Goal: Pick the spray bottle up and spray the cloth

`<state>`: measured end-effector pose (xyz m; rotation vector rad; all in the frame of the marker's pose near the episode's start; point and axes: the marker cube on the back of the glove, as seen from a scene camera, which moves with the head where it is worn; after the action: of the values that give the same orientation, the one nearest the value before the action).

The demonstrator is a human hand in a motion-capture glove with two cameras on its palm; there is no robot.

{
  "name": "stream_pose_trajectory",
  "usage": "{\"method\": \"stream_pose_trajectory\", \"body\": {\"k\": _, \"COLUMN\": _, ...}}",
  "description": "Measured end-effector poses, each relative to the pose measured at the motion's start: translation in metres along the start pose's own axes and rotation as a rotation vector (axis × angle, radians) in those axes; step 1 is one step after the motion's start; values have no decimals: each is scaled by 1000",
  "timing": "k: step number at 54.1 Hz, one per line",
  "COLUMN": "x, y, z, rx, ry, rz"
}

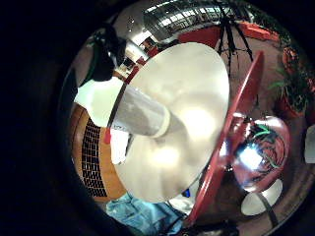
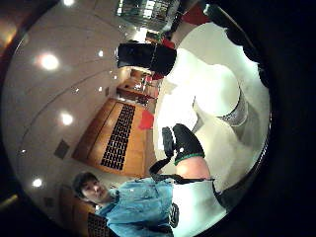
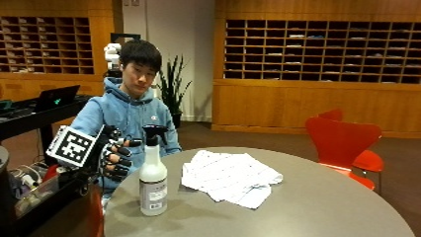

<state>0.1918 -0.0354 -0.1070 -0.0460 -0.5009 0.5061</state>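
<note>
A white spray bottle [image 3: 152,180] with a black trigger head stands upright near the left edge of the round grey table [image 3: 315,207]. My gloved right hand [image 3: 115,159] hovers just left of the bottle at neck height, fingers loosely curled toward it and holding nothing. A small gap shows between fingertips and bottle. A white cloth [image 3: 230,177] lies crumpled on the table to the right of the bottle. In the little finger side palm view the bottle [image 1: 140,115] lies close, over the table [image 1: 192,123]. The thumb side palm view shows the bottle [image 2: 212,84] beyond a gloved finger [image 2: 182,140].
A red chair [image 3: 342,140] stands at the table's far right side. A dark cart with cables and a laptop [image 3: 56,98] sits at the left, beside my arm. A potted plant [image 3: 172,84] stands behind the person.
</note>
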Motion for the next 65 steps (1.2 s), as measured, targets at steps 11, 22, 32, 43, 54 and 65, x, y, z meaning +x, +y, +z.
{"method": "stream_pose_trajectory", "body": {"k": 11, "x": -2, "y": 4, "z": -3, "rx": -147, "ry": 10, "rz": 5}}
{"method": "stream_pose_trajectory", "body": {"k": 22, "x": -3, "y": 0, "z": 7, "rx": -115, "ry": 11, "rz": -5}}
{"method": "stream_pose_trajectory", "body": {"k": 32, "x": -5, "y": -4, "z": 17, "rx": -104, "ry": 8, "rz": 5}}
{"method": "stream_pose_trajectory", "body": {"k": 43, "x": -12, "y": -10, "z": 28, "rx": -156, "ry": -14, "rz": 9}}
{"method": "stream_pose_trajectory", "body": {"k": 54, "x": -23, "y": -27, "z": 49, "rx": -108, "ry": -68, "rz": 41}}
{"method": "stream_pose_trajectory", "body": {"k": 65, "x": -47, "y": -47, "z": 74, "rx": -35, "ry": -247, "rz": 140}}
